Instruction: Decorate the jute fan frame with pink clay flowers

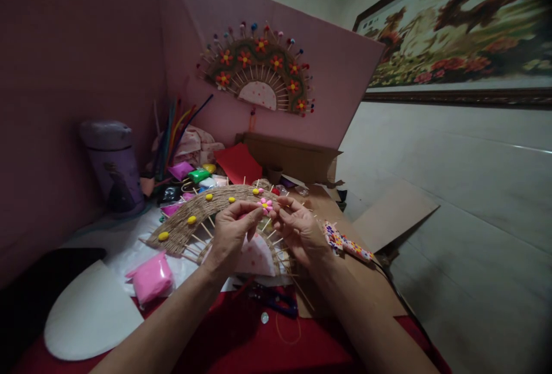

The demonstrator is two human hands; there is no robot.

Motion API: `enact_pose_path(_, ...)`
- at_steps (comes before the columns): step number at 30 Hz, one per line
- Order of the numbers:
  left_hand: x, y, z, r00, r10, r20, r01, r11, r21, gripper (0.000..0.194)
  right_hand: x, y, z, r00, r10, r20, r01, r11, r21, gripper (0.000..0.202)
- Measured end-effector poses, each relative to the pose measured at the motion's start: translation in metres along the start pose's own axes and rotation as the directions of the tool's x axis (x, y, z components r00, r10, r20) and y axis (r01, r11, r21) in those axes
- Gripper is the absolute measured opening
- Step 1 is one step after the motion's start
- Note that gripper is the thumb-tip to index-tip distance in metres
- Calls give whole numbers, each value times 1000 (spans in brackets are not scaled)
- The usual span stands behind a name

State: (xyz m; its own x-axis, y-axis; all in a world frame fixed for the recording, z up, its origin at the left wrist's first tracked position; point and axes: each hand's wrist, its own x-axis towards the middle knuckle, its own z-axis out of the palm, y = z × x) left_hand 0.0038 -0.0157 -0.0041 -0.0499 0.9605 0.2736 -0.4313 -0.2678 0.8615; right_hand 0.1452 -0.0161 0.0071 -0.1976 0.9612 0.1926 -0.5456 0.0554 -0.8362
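Pink cardboard walls (107,46) back a cluttered desk (241,339) draped in red cloth. At far left lies a white oval foam board (86,313), then a soft pink clay packet (150,279). Behind them stands a purple lidded jar (114,164). Centre, a half-round woven-twine fan on wooden sticks (194,213) carries yellow clay dots. Left hand (230,236) has its grip pinched nearly closed on the fan's rim, beside a small pink clay flower (265,205). Right hand (299,227) pinches close at that flower too. Hanging above is a finished flowered fan (259,69).
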Motion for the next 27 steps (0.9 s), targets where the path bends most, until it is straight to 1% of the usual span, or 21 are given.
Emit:
enact_pose_path(4, 1, 0, -1, 1000, 18, -21, -17, 1000, 7, 17, -1, 1, -1, 1000, 9, -12, -9, 1000, 5, 34)
enact_pose_path(7, 0, -1, -2, 1000, 17, -9, -16, 1000, 25, 17, -3, 2, 0, 1000, -18, 12, 19, 998, -58, 32)
enact_pose_path(10, 0, -1, -1, 999, -37, 31, 36, 999, 16, 20, -6, 2, 2, 996, -75, 56, 83, 984, -156, 28)
enact_pose_path(13, 2, 1, 0, 990, -136, 28, 138, 986, -90, 28, -8, 3, 4, 982, -179, 65, 190, 947, -260, 23)
enact_pose_path(16, 3, 4, 1, 958, -283, 41, 286, 937, -201, 35, -9, 4, 4, 948, -313, 49, 303, 851, -428, 18)
enact_pose_path(18, 2, 6, 2, 938, -336, 87, 347, 912, -218, 36, -9, 5, 4, 929, -359, 85, 345, 764, -546, 19)
enact_pose_path(21, -1, 6, 5, 927, -339, 158, 368, 905, -215, 37, -9, 8, 2, 896, -406, 180, 419, 638, -646, 14)
enact_pose_path(23, -3, 5, 6, 924, -344, 168, 375, 904, -207, 39, -9, 8, 0, 866, -453, 213, 466, 575, -673, 7)
enact_pose_path(25, -4, 5, 6, 919, -357, 166, 385, 904, -185, 41, -9, 9, -1, 840, -498, 213, 491, 535, -687, 3)
enact_pose_path(27, -5, 4, 5, 909, -371, 191, 399, 907, -137, 41, -9, 8, -2, 820, -534, 206, 509, 514, -691, 2)
